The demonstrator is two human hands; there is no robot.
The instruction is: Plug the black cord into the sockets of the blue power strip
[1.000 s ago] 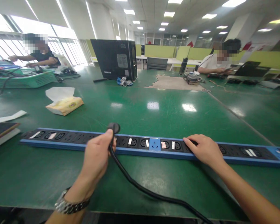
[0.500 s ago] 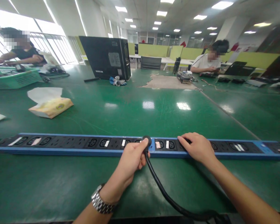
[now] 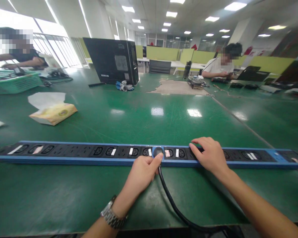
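A long blue-and-black power strip lies crosswise on the green table, with rows of sockets and several small labels on top. Between the thumb and fingers of my left hand is a round black power plug, at the blue middle section of the strip. Whether its pins are fully in the socket is hidden. A thick black cable runs from the plug towards the table's near edge. My right hand grips the strip right of the middle, thumb on top and the other fingers partly hidden.
A tissue pack lies beyond the strip at left. Farther back stand a black computer case, blue-white gloves and a green basket. Two people sit at the table's far sides, left and right.
My left hand has moved slightly right and brought the plug down over the strip's blue section, turning it flatter. My right hand keeps its grip.
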